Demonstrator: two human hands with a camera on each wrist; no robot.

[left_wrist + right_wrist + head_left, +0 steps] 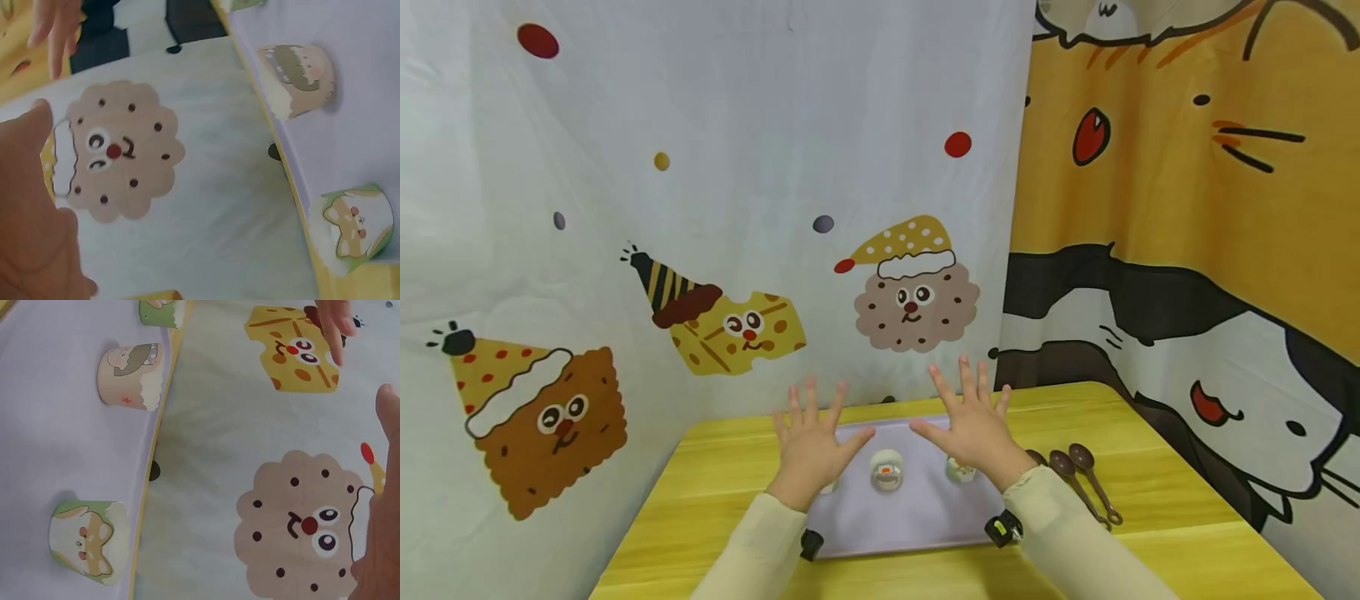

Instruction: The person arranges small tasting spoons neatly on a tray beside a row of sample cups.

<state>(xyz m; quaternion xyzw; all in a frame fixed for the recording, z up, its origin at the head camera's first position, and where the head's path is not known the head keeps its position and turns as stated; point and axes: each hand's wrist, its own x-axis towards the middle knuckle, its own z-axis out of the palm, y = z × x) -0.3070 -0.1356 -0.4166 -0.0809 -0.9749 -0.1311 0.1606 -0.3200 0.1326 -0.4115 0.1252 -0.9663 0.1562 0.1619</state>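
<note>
Both hands are raised above a pale lilac tray (917, 529), palms away from me and fingers spread. My left hand (811, 450) hovers over the tray's left side and partly hides a small printed cup (359, 228) with a cartoon animal. Over the right side is my right hand (976, 429), near another green-and-white cup (959, 472). Between the hands stands a beige cup (887, 473) with a white top and a cartoon face. Neither hand holds or touches anything. What is inside the cups cannot be made out.
Right of the tray lie three brown spoons (1090, 475), one partly hidden behind my right forearm. The tray rests on a yellow wood-patterned table (722, 475). Cartoon-printed curtains (760, 125) hang close behind and to the right. Black wrist straps (1003, 528) sit at my wrists.
</note>
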